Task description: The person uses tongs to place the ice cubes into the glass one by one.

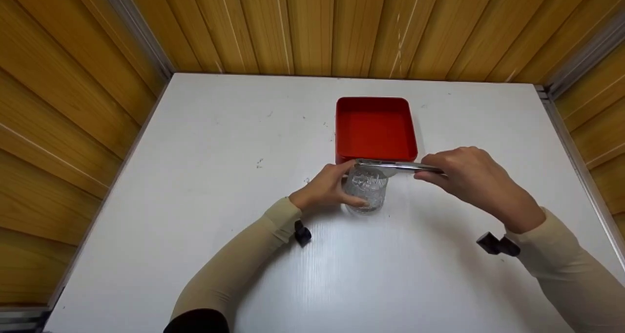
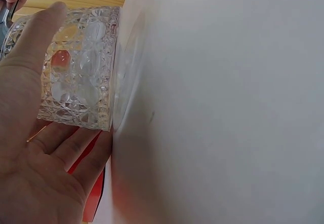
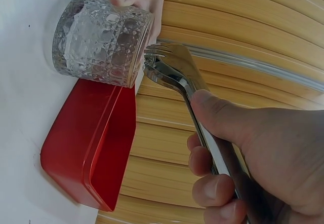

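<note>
A clear drinking glass (image 1: 372, 196) with a cut diamond pattern stands upright on the white table. My left hand (image 1: 326, 189) holds it from the side, thumb on the near wall and the other fingers around the far side, as the glass (image 2: 81, 67) shows in the left wrist view. My right hand (image 1: 471, 176) grips the handles of a shiny metal fork (image 3: 174, 57) and a spoon (image 3: 164, 78) lying together. Their heads are level above the rim of the glass, the tines right at the rim in the right wrist view.
Directly behind the glass sits a square red container (image 1: 412, 140), its open top facing up. The white table (image 1: 219, 142) extends around it. Wood-plank walls (image 1: 312, 30) border the table at the back and both sides.
</note>
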Demonstrator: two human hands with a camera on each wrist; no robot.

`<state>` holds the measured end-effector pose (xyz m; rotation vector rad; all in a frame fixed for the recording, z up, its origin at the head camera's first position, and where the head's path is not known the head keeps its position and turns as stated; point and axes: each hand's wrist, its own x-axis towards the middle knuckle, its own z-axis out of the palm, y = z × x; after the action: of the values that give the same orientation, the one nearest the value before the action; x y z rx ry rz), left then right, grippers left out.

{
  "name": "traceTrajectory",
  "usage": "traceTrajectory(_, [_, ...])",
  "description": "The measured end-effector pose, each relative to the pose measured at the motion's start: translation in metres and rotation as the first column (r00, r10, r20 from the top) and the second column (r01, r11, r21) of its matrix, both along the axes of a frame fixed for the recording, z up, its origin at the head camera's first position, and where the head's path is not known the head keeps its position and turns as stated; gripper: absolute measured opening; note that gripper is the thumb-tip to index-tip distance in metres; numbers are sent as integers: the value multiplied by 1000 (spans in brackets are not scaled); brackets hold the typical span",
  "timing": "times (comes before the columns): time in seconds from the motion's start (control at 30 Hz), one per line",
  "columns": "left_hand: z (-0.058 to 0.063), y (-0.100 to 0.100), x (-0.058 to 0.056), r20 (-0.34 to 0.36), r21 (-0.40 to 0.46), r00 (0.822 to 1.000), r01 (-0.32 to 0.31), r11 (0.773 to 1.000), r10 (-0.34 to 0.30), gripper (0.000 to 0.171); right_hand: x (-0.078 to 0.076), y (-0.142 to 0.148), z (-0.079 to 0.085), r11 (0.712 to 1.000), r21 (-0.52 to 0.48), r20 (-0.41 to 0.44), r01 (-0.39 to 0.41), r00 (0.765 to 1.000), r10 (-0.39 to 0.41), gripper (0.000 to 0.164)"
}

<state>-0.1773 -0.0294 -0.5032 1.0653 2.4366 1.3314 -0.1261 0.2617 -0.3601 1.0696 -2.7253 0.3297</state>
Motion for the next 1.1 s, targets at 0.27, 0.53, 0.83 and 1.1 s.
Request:
traceTrajectory(0.27, [-1,0,0,-7,3,1000,4,1000,-4,76,3,-1,-2,1000,-9,5,-9,1000,9,17])
traceTrajectory(0.53, [0,-1,0,22,6,1000,-1,1000,1,72,4,-3,-1,1000,7,44,19,999,-19,17])
traceTrajectory(0.83, [1,0,1,49,14,999,-2,1000,1,69,3,-1,-5,1000,10,28,28,999,-28,19])
traceTrajectory(1.1, [0,0,1,20,-6,1000,-2,1000,2,73,1,-1,-9,999,11,53,36,998,-37,19])
